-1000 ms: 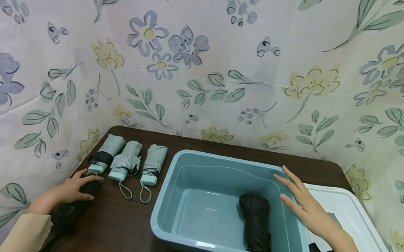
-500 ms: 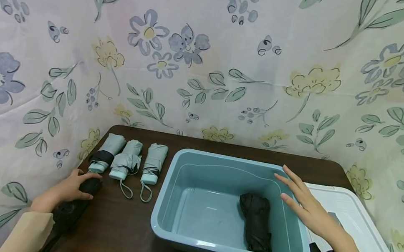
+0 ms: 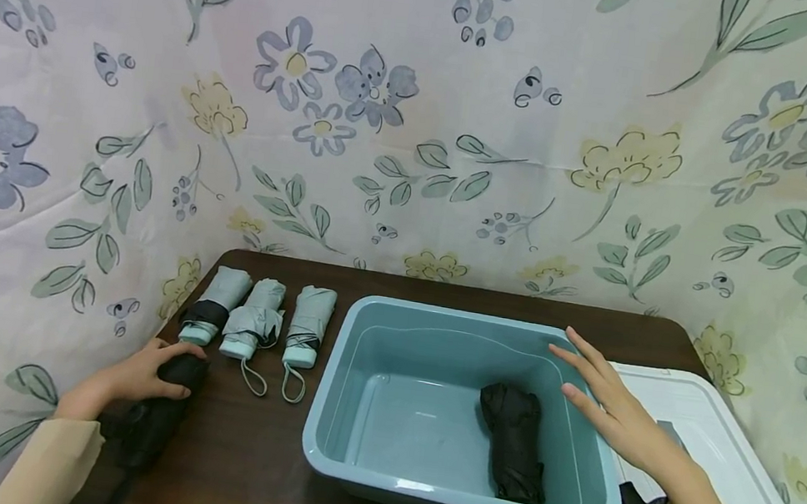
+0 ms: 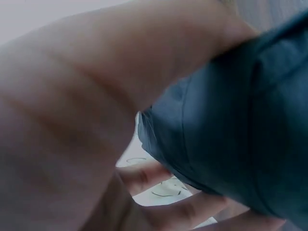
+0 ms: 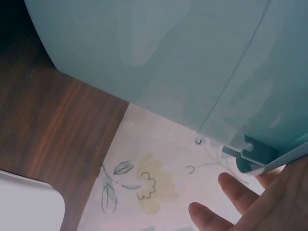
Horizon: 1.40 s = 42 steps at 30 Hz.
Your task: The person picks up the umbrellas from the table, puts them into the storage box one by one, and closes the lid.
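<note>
My left hand (image 3: 142,380) grips a black folded umbrella (image 3: 186,374) at the left of the table, thumb on its near side and fingers over the far end. In the left wrist view, the dark cloth of this umbrella (image 4: 231,120) fills the right side, with fingers behind it. A blue plastic bin (image 3: 413,421) stands in the middle, and another black folded umbrella (image 3: 511,446) lies inside it. My right hand (image 3: 607,407) rests at the bin's right rim with fingers extended. The right wrist view has the fingers (image 5: 240,195) just beyond the bin's edge.
Three pale green folded umbrellas, a left one (image 3: 222,297), a middle one (image 3: 258,314) and a right one (image 3: 310,320), lie side by side left of the bin. A white lid (image 3: 713,441) lies at the right. Flowered cloth (image 3: 420,119) hangs behind the brown table (image 3: 234,458).
My left fingers have drawn in around the black umbrella, and its far end has shifted slightly to the right. The right hand stays at the bin's rim.
</note>
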Each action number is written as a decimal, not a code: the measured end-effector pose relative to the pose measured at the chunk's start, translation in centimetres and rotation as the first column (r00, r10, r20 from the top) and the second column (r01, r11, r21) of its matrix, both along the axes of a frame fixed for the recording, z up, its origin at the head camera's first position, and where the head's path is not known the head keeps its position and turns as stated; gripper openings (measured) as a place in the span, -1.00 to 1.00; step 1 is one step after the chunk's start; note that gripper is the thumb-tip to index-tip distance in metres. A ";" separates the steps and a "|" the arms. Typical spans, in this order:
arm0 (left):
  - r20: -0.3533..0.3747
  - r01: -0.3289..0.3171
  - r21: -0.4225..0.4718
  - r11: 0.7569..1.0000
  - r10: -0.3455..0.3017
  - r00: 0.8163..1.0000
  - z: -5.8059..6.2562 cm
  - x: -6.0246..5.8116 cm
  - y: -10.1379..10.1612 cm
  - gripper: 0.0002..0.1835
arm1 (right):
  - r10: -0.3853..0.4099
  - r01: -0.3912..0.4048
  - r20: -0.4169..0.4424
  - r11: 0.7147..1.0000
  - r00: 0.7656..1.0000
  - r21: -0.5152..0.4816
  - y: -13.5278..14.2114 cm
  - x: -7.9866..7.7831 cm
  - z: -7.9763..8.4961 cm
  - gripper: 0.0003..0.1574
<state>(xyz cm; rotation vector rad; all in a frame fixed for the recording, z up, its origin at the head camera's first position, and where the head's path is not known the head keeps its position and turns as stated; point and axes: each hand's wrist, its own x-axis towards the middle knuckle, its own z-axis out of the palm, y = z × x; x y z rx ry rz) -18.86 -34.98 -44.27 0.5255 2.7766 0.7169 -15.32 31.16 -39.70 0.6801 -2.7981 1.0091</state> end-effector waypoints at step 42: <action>0.081 0.026 0.261 0.965 -0.049 0.996 2.1 -0.5 3.7 -0.42 | -0.014 0.014 0.006 1.000 1.000 0.010 0.0 0.0 0.0 -0.35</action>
